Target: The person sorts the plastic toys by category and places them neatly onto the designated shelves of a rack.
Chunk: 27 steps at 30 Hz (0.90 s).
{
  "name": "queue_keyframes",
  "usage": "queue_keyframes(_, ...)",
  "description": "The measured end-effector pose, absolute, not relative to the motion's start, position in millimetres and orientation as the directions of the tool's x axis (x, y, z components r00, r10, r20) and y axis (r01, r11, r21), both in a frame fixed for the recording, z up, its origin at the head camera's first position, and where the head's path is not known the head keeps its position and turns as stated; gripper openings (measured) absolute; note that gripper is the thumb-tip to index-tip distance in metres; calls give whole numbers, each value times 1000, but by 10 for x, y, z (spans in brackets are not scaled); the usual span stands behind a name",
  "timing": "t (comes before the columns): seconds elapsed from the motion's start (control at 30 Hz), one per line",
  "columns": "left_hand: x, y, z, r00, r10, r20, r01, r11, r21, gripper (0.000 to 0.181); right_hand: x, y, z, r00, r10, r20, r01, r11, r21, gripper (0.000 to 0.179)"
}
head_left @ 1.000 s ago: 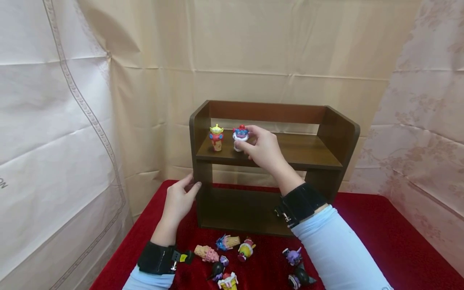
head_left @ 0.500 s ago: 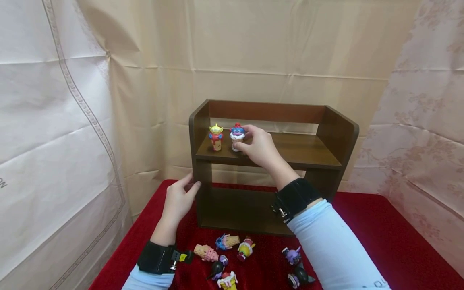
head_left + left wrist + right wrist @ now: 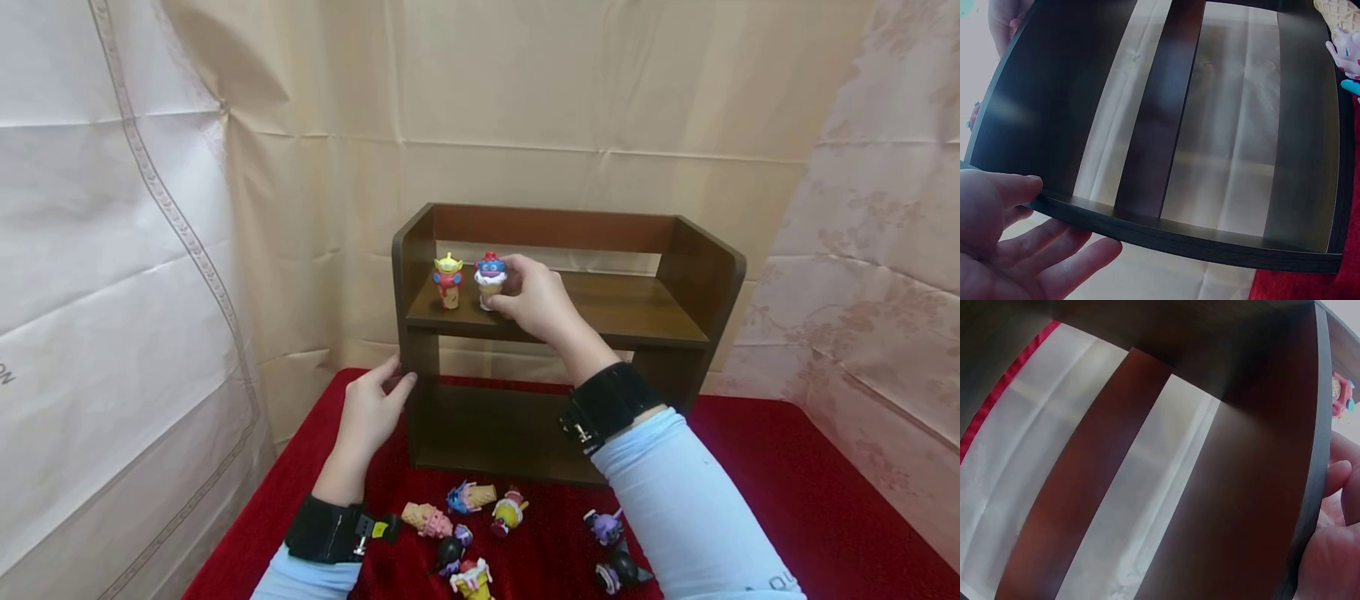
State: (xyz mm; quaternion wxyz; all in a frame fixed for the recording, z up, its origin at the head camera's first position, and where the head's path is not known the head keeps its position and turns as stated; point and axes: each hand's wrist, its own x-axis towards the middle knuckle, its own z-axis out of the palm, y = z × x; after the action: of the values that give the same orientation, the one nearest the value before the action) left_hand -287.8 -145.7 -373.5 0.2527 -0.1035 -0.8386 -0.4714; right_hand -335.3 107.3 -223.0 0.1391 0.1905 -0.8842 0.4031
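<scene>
My right hand [image 3: 542, 300] pinches a small ice-cream-cone figure [image 3: 490, 279] with a blue head, red top and white collar. It stands upright on the top board of a dark brown wooden shelf [image 3: 487, 425]. Just left of it, apart, is a cone figure with a yellow-green, three-eyed head [image 3: 448, 279]. My left hand [image 3: 372, 410] rests against the shelf's left side panel. In the left wrist view the thumb touches the panel's edge [image 3: 1172, 240] and the relaxed fingers [image 3: 1085, 256] extend along its outer side. The right wrist view shows only part of my right hand [image 3: 1335, 531].
Several more cone figures lie on the red cloth [image 3: 757, 483] before the shelf, among them a pink one [image 3: 427, 521], a blue one [image 3: 471, 497] and a yellow one [image 3: 509, 513]. Purple and dark figures [image 3: 604, 527] lie near my right forearm. Beige sheeting [image 3: 525, 100] hangs behind.
My right hand has shifted slightly left with the blue-headed cone figure and turned its face more to the front. The left hand has stayed at the side panel.
</scene>
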Motion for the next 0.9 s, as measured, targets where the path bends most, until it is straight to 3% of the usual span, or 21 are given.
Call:
queue_keyframes(0.63,-2882,-1463,-3737,-855,-59,516,409,536,739,47,-3394,1043,-2254,-888,-216,406,-445,628,-639,55)
queue_keyframes(0.9,-2876,-1447,-3733,-856,-58,513,410,527,744,48,-3383,1084,-2259,-891,-200,408,-438,618,-653,64)
